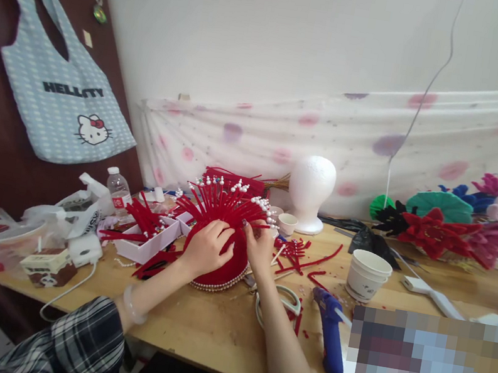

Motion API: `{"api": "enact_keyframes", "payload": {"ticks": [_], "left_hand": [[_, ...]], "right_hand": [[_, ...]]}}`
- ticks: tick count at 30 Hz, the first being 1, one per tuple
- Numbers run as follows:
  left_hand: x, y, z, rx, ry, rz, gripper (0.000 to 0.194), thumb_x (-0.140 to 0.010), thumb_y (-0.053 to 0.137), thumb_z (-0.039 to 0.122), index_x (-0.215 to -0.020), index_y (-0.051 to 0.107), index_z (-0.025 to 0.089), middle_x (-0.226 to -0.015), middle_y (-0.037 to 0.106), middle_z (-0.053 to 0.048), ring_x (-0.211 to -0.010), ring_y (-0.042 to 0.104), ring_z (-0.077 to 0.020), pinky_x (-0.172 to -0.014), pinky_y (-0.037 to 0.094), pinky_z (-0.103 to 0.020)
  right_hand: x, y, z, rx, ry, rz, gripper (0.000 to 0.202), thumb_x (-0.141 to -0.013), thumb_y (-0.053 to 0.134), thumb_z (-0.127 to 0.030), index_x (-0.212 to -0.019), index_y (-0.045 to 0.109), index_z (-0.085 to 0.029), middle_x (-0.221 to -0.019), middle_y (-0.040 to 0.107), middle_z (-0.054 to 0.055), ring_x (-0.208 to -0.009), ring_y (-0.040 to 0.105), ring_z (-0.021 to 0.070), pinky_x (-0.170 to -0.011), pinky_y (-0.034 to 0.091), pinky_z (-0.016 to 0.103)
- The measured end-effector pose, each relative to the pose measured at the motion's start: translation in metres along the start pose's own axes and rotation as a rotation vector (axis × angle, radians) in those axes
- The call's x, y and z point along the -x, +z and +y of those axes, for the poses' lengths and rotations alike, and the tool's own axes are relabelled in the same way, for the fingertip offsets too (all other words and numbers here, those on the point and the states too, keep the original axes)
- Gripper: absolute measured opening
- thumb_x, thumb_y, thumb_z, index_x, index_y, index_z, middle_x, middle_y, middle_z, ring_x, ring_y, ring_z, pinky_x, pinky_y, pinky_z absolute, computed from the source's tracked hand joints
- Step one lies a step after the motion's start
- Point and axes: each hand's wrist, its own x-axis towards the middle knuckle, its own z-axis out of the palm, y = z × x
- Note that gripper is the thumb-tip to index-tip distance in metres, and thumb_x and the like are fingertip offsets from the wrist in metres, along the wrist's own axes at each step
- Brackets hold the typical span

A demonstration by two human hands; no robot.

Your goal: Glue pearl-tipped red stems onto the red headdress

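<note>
A round red headdress (pixel 236 265) stands on the wooden table before me. Pearls edge its lower rim, and a fan of red chenille stems (pixel 222 203) tipped with white beads rises from its top. My left hand (pixel 209 247) lies over its left front, with bent fingers gripping it near the base of the fan. On the right side, my right hand (pixel 257 244) is closed, thumb and fingers together among the lower stems; its fingertips are partly hidden. Close by my right forearm lie white-handled scissors (pixel 288 299) and a blue hot glue gun (pixel 328 333).
A white box (pixel 148 245) of red stems sits left, near a water bottle (pixel 118 191) and plastic bags. Behind stands a white foam head (pixel 310 190). Paper cups (pixel 368 276) and colourful fabric flowers (pixel 441 234) are on the right. Stem scraps litter the tabletop (pixel 206 326).
</note>
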Motion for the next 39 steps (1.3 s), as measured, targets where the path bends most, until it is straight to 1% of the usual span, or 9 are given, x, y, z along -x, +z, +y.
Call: {"api": "enact_keyframes", "payload": {"ticks": [4,9,12,18,24,27,29,33,39], "left_hand": [[0.000,0.000,0.001,-0.003,0.008,0.006,0.027,-0.083,0.052,0.019,-0.107,0.063,0.015,-0.104,0.065,-0.012,-0.102,0.059,-0.0268,-0.094,0.052,-0.043],[-0.001,0.002,0.001,0.000,0.011,0.022,0.024,-0.083,0.053,0.018,-0.104,0.063,0.014,-0.102,0.065,-0.012,-0.101,0.059,-0.0266,-0.094,0.052,-0.042],[-0.001,0.004,0.001,0.007,0.000,0.044,0.023,-0.083,0.054,0.018,-0.102,0.064,0.014,-0.102,0.066,-0.012,-0.101,0.059,-0.0263,-0.094,0.052,-0.042],[0.000,0.005,0.001,0.015,-0.010,0.071,0.020,-0.082,0.055,0.016,-0.099,0.064,0.013,-0.099,0.066,-0.011,-0.099,0.059,-0.0247,-0.092,0.053,-0.039],[-0.001,0.003,0.002,-0.005,-0.009,0.050,0.021,-0.082,0.055,0.016,-0.100,0.065,0.014,-0.099,0.065,-0.010,-0.097,0.059,-0.0242,-0.089,0.054,-0.038],[-0.002,0.000,0.002,-0.022,0.009,0.026,0.028,-0.083,0.055,0.017,-0.108,0.065,0.013,-0.099,0.064,-0.011,-0.095,0.058,-0.0245,-0.085,0.054,-0.038],[-0.003,-0.002,0.001,-0.033,0.024,0.009,0.030,-0.084,0.055,0.018,-0.111,0.065,0.014,-0.101,0.064,-0.012,-0.095,0.058,-0.0249,-0.082,0.055,-0.038],[-0.004,-0.005,0.000,-0.054,0.041,-0.022,0.024,-0.086,0.054,0.021,-0.103,0.069,0.015,-0.101,0.065,-0.012,-0.095,0.057,-0.0258,-0.078,0.055,-0.038],[-0.003,-0.005,0.001,-0.064,0.043,-0.018,0.024,-0.086,0.055,0.020,-0.103,0.070,0.015,-0.102,0.065,-0.012,-0.096,0.057,-0.0259,-0.078,0.056,-0.037]], "right_hand": [[0.000,0.000,-0.001,-0.015,-0.007,0.002,0.021,-0.083,0.054,-0.042,-0.082,0.058,-0.021,-0.081,0.071,0.006,-0.072,0.064,0.0218,-0.069,0.049,0.034],[0.000,-0.001,0.000,-0.002,-0.016,-0.001,0.021,-0.084,0.055,-0.043,-0.078,0.058,-0.022,-0.074,0.068,0.005,-0.067,0.061,0.0213,-0.066,0.048,0.033],[0.001,-0.001,0.000,0.009,-0.025,-0.008,0.022,-0.084,0.054,-0.043,-0.082,0.059,-0.022,-0.076,0.069,0.005,-0.068,0.061,0.0210,-0.067,0.047,0.033],[0.002,0.000,-0.001,0.042,-0.033,-0.004,0.023,-0.084,0.054,-0.043,-0.078,0.057,-0.021,-0.075,0.067,0.005,-0.066,0.058,0.0207,-0.066,0.046,0.033],[0.003,0.000,-0.001,0.048,-0.023,-0.002,0.025,-0.085,0.053,-0.044,-0.082,0.059,-0.020,-0.076,0.068,0.006,-0.067,0.060,0.0215,-0.067,0.046,0.033],[0.003,0.000,-0.002,0.060,-0.004,0.027,0.030,-0.086,0.051,-0.048,-0.083,0.059,-0.019,-0.076,0.069,0.007,-0.068,0.061,0.0221,-0.068,0.047,0.035],[0.003,0.000,-0.003,0.069,0.017,0.054,0.035,-0.089,0.046,-0.050,-0.085,0.060,-0.019,-0.077,0.069,0.008,-0.071,0.062,0.0229,-0.070,0.047,0.036],[0.004,-0.001,-0.007,0.075,0.045,0.077,0.039,-0.093,0.039,-0.051,-0.086,0.059,-0.019,-0.080,0.069,0.009,-0.076,0.063,0.0241,-0.075,0.046,0.038],[0.004,0.002,-0.005,0.044,0.024,0.044,0.032,-0.089,0.046,-0.051,-0.086,0.056,-0.020,-0.079,0.067,0.008,-0.076,0.063,0.0241,-0.073,0.047,0.038]]}}
